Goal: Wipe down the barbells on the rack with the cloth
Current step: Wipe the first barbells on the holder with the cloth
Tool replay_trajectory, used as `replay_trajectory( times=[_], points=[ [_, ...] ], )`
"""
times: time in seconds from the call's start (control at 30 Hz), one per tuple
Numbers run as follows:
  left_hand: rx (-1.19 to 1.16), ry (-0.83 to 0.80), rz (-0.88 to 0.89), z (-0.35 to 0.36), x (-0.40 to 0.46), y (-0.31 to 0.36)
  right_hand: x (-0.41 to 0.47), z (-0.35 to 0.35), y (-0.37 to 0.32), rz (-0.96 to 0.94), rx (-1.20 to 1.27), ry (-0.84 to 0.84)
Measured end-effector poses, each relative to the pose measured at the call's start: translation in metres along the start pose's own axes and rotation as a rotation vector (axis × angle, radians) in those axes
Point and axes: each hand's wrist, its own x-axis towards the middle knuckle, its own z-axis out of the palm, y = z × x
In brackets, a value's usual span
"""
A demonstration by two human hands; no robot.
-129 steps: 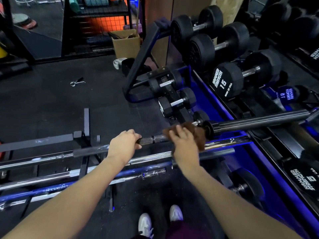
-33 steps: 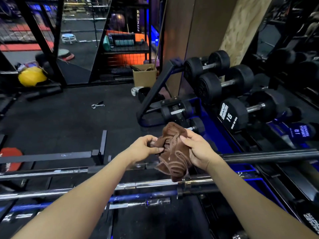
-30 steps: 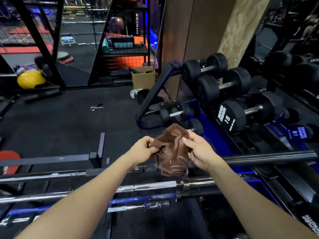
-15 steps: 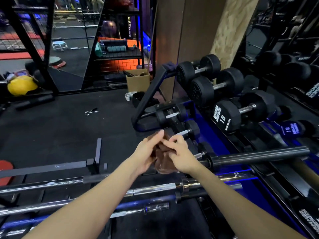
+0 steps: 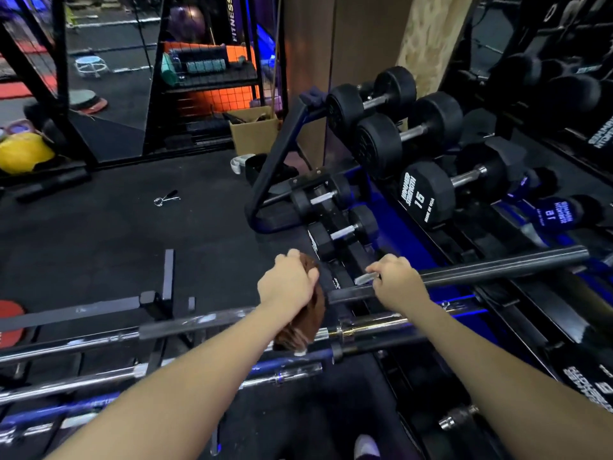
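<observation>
Several barbells lie side by side on a low rack in front of me. The farthest, a black barbell [image 5: 497, 265], runs from lower left to upper right. My left hand [image 5: 287, 282] grips the brown cloth [image 5: 306, 322], which hangs down over the bars near the black barbell's shaft. My right hand [image 5: 396, 282] is curled round the black barbell next to its collar. A chrome barbell [image 5: 361, 327] and a blue one [image 5: 292, 360] lie closer to me.
A dumbbell rack [image 5: 278, 154] with black dumbbells [image 5: 428, 190] stands to the right and ahead. A cardboard box [image 5: 253, 131] sits by the wall. A spring collar [image 5: 166, 197] lies on the black floor; a yellow ball [image 5: 23, 152] sits far left.
Both hands held the cloth together above the bars. Now the left hand alone holds it, lowered to the bars, and the right hand has moved right onto the black barbell.
</observation>
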Motion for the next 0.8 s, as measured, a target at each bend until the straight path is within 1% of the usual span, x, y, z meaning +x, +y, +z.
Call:
replay_trajectory(
  times=[0.07,0.13,0.23,0.27,0.33,0.4,0.5,0.57,0.6,0.63,0.7,0.73,0.8],
  points=[
    [0.032,0.006,-0.03,0.019,-0.002,0.021,0.002,0.002,0.011,-0.067,-0.076,0.003],
    [0.018,0.008,-0.095,0.031,-0.001,0.04,0.005,0.003,0.023,-0.145,-0.102,-0.034],
    [-0.132,-0.035,-0.216,0.041,0.008,0.055,0.01,0.006,0.039,-0.253,-0.039,-0.133],
    [-0.19,-0.055,-0.211,0.043,0.011,0.057,0.011,0.006,0.045,-0.285,-0.019,-0.166],
    [-0.273,-0.116,-0.092,0.044,0.012,0.057,0.014,0.007,0.054,-0.342,-0.003,-0.209],
    [-0.262,-0.192,0.016,0.046,0.008,0.046,0.016,0.008,0.06,-0.382,-0.034,-0.217],
    [-0.096,-0.228,0.195,0.047,0.004,0.017,0.02,0.01,0.064,-0.411,-0.094,-0.22],
    [0.106,-0.177,0.297,0.05,0.003,0.002,0.021,0.01,0.065,-0.437,-0.108,-0.231],
    [0.153,-0.151,0.328,0.051,0.003,-0.003,0.023,0.009,0.066,-0.452,-0.112,-0.235],
    [0.144,-0.158,0.35,0.054,0.004,-0.007,0.024,0.008,0.067,-0.463,-0.117,-0.237],
    [0.079,-0.228,0.376,0.064,0.003,-0.007,0.024,0.004,0.071,-0.475,-0.158,-0.232],
    [0.069,-0.229,0.384,0.07,0.002,-0.005,0.024,0.002,0.073,-0.473,-0.19,-0.224],
    [0.077,-0.137,0.393,0.079,0.002,0.001,0.024,0.003,0.077,-0.467,-0.228,-0.193]
  ],
)
